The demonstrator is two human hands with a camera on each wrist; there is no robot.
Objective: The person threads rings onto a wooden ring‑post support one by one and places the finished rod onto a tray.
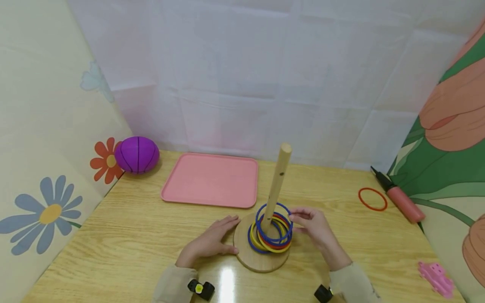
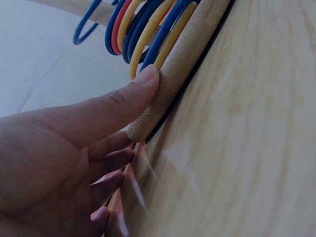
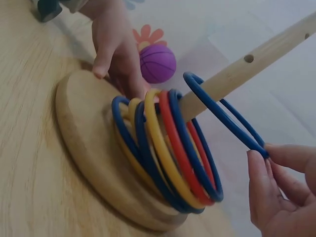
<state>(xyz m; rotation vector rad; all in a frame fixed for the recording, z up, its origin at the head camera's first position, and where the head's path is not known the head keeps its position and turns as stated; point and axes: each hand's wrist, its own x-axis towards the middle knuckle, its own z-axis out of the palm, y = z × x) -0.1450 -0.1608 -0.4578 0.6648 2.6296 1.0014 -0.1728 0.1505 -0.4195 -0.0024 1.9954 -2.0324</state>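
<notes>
A wooden peg (image 1: 278, 181) rises from a round wooden base (image 1: 261, 263) on the table. Several blue, yellow and red rings (image 3: 174, 133) lie loosely stacked around its lower part. Between thumb and fingertips, my right hand (image 1: 315, 227) pinches a blue ring (image 3: 223, 116) by its right edge. That ring encircles the peg, tilted, a little above the stack. My left hand (image 1: 210, 240) is at the left side of the base, fingers spread. In the left wrist view its thumb (image 2: 123, 98) touches the base's rim, the other fingers lying low beside it.
Behind the base lies a pink tray (image 1: 212, 202), with a purple ball (image 1: 137, 155) to its left. At the right are a loose red ring (image 1: 360, 198), a red-and-black hand pump (image 1: 405, 204) and a pink toy (image 1: 435, 278). Fabric backdrops border the table.
</notes>
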